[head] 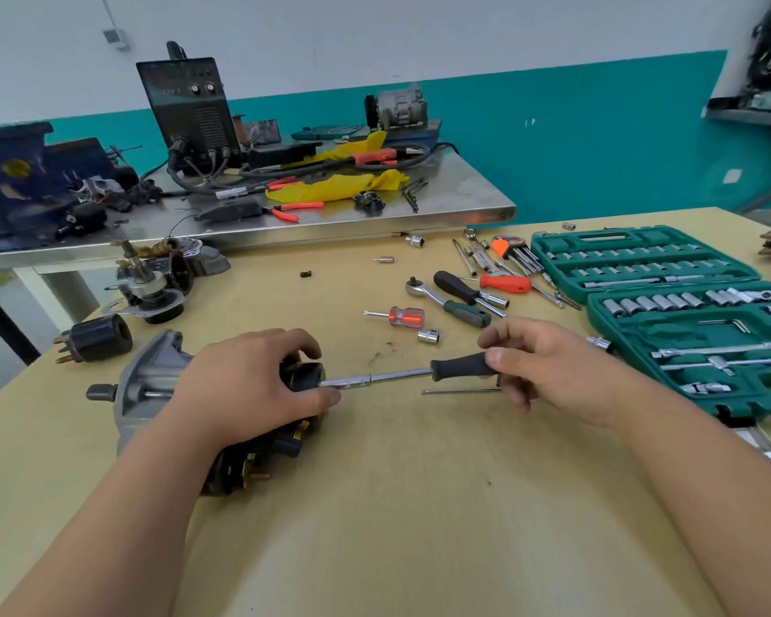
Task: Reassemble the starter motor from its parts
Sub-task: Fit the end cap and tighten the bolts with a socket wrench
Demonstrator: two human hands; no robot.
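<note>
The starter motor lies on its side on the wooden table, left of centre in the frame. Its long axis runs nearly left to right, with the grey nose housing at the left and the black end cap at the right. The left hand rests on top of it, fingers curled over the body and thumb against the cap, steadying it. The right hand, right of centre, pinches the black handle of a socket driver. The driver's shaft reaches left to meet the cap, almost in line with the motor's axis and tilted slightly up to the right. Tightening likely depends on holding that alignment. A thin rod lies just below the driver.
</note>
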